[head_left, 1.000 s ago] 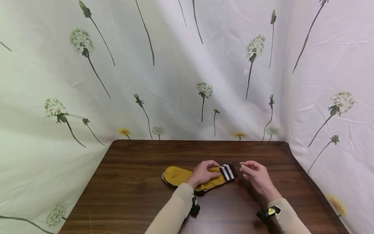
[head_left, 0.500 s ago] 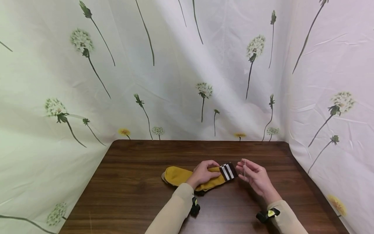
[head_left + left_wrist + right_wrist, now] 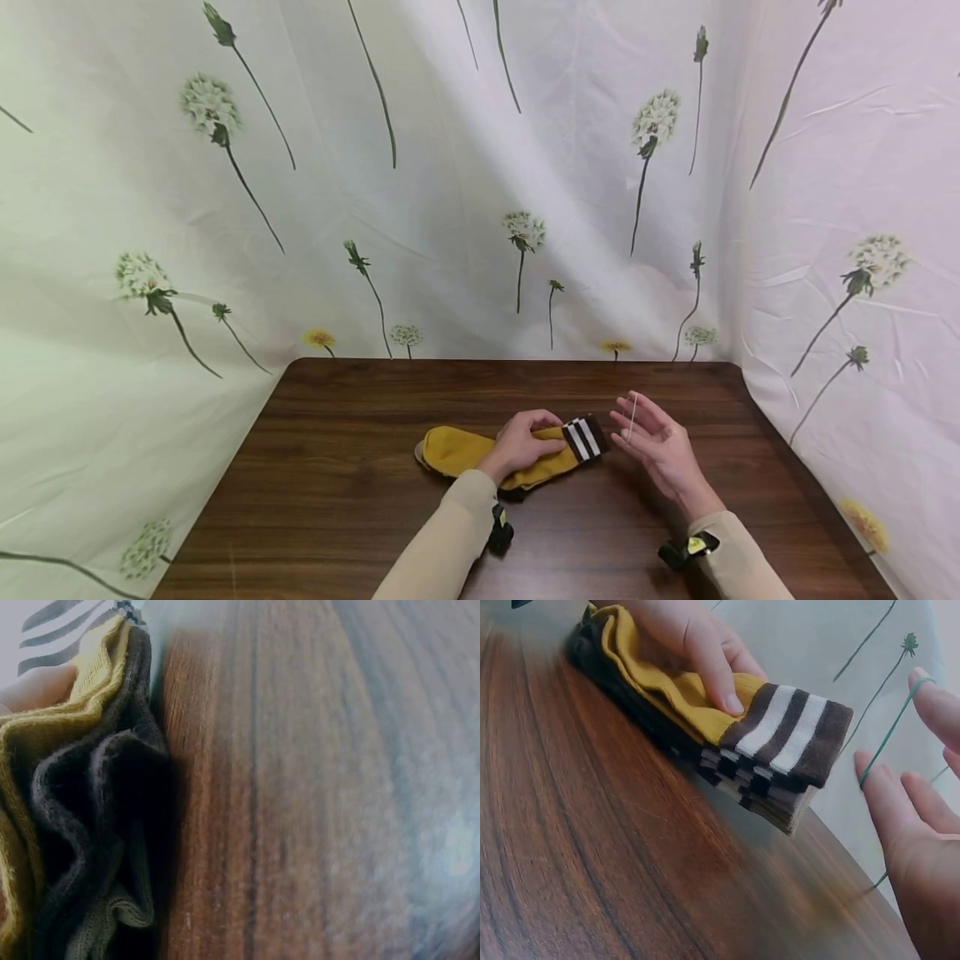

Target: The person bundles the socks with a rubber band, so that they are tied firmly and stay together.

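Observation:
A stack of several folded socks (image 3: 453, 450), mustard yellow on top, lies across the table with its brown-and-white striped cuffs to the right. My left hand (image 3: 523, 446) grips the stack just short of the cuffs, its thumb on the yellow knit. Dark and grey layers (image 3: 64, 802) show beneath the yellow in the left wrist view. Just right of the cuffs, my right hand (image 3: 660, 454) is raised with thumb and fingers spread. A thin rubber band (image 3: 889, 735), greenish in the right wrist view, is stretched between its thumb and fingers, apart from the socks.
The dark wood-grain table (image 3: 337, 517) extends around both hands. White cloth with a dandelion print (image 3: 450, 250) hangs behind it and along both sides. A strap with a small camera (image 3: 498, 529) sits on the left wrist, another wrist camera (image 3: 686, 550) on the right.
My right hand's fingers have spread apart and upward, drawing the rubber band out into a longer loop. The left hand and the socks have stayed nearly still.

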Action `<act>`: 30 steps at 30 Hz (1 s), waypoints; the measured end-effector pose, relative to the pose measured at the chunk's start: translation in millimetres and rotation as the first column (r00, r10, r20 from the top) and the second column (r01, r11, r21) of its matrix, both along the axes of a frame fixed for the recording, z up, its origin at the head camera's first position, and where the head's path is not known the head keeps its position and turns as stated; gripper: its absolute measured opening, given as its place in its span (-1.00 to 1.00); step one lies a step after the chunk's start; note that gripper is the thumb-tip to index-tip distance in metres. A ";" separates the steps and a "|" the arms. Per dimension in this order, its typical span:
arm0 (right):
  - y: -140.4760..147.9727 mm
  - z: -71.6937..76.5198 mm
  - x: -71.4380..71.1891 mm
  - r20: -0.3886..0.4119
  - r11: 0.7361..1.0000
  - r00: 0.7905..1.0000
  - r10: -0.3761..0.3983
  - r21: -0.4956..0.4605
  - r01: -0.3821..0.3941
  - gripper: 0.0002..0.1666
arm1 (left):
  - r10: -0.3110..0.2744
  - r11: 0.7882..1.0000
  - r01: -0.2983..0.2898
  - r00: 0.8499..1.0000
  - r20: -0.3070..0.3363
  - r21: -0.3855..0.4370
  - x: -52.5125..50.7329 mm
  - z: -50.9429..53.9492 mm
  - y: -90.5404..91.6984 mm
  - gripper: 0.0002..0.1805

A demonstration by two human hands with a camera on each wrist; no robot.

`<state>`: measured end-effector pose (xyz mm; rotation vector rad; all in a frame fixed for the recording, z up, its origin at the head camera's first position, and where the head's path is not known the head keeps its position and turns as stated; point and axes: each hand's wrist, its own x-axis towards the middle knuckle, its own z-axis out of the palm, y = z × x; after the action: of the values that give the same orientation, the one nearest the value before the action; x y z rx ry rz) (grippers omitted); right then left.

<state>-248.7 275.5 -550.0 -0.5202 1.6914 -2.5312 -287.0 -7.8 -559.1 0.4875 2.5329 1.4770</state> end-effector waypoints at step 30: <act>-33.0 -18.2 -17.7 -0.002 0.934 0.999 -0.032 0.357 0.031 0.08 | -0.002 0.975 -0.001 1.000 0.014 0.222 -1.4 -2.9 -1.8 -0.76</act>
<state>-266.4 242.5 -568.2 -0.4593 2.1073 -2.1600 -288.5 -9.6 -562.0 0.5066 2.3677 1.7664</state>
